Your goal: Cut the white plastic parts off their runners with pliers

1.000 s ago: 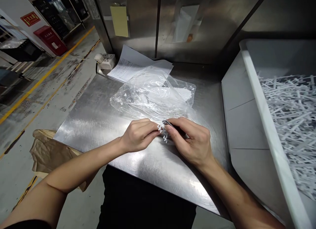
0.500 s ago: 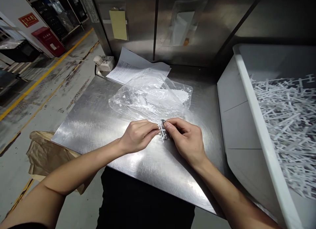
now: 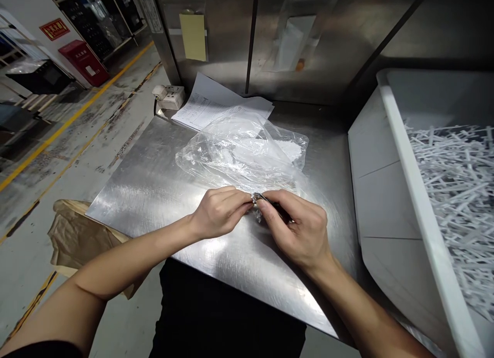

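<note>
At the steel table (image 3: 154, 193), my left hand (image 3: 218, 211) and right hand (image 3: 301, 229) pinch one small white plastic piece (image 3: 258, 210), tool-tip (image 3: 258, 196) touching; bag (image 3: 247, 155) at twelve o'clock, heaped bin (image 3: 409, 157) at three.

Bare forearms, black clothing below

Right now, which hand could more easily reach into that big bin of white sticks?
Probably the right hand: the bin of white sticks lies on its side. The left hand would have to cross over. Both now pinch a small white piece.
</note>
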`<act>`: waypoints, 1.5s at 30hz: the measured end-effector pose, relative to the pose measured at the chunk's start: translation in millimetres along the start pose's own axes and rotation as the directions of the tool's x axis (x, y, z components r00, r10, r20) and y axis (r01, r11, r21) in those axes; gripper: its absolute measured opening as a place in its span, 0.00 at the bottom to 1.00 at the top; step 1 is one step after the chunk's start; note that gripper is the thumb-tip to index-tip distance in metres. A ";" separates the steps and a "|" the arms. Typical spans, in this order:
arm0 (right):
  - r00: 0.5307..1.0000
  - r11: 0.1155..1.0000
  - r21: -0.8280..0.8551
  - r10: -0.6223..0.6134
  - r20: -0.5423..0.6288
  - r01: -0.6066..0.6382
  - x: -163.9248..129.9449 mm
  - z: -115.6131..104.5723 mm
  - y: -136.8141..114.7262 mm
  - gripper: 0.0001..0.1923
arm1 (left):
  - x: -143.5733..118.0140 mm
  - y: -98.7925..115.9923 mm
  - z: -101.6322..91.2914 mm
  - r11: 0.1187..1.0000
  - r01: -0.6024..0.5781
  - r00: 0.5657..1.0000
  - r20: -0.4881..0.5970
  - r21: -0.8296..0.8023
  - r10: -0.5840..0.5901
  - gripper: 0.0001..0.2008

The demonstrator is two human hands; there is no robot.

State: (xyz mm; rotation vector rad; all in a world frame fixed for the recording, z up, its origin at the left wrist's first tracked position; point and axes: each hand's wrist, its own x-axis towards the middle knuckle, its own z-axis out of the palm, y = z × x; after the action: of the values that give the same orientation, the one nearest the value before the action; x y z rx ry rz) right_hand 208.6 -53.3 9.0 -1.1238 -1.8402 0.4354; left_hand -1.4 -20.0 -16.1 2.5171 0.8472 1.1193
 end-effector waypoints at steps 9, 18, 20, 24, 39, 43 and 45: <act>1.000 0.999 -0.040 -0.026 0.014 0.026 1.1 -1.7 -3.9 0.06 | 0.1 1.4 0.9 0.995 -0.062 0.998 0.005 0.076 0.062 0.09; 0.992 0.989 0.080 0.119 0.049 -0.123 -0.6 -1.1 -4.6 0.08 | -1.7 1.1 3.9 0.970 -0.135 0.990 -0.017 0.202 0.142 0.10; 0.977 0.970 0.122 0.200 0.079 -0.208 -0.5 -0.8 -5.5 0.09 | -1.8 1.5 4.3 0.964 -0.143 0.988 -0.026 0.224 0.152 0.09; 0.942 0.920 0.209 0.312 0.120 -0.331 1.1 2.0 -4.4 0.12 | -1.8 2.9 4.4 0.963 -0.138 0.989 -0.015 0.234 0.145 0.06; 0.932 0.917 0.181 0.362 0.001 -0.356 8.0 -10.3 9.4 0.11 | 0.2 -1.5 1.6 0.994 0.027 0.998 -0.057 0.105 -0.021 0.07; 0.956 0.946 0.151 0.294 -0.018 -0.288 6.9 -9.6 8.3 0.09 | -0.3 -1.4 -1.3 0.995 0.105 0.992 -0.076 0.003 -0.104 0.08; 0.967 0.960 0.132 0.252 -0.023 -0.247 6.3 -9.5 7.3 0.08 | 0.3 -0.5 -3.9 0.985 0.169 0.984 -0.053 -0.037 -0.170 0.09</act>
State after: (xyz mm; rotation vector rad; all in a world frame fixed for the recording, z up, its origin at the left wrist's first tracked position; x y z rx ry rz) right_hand 219.3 -45.6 12.4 -1.2709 -1.6171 0.6631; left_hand -4.3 -19.3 -13.6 2.3471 1.0285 1.1417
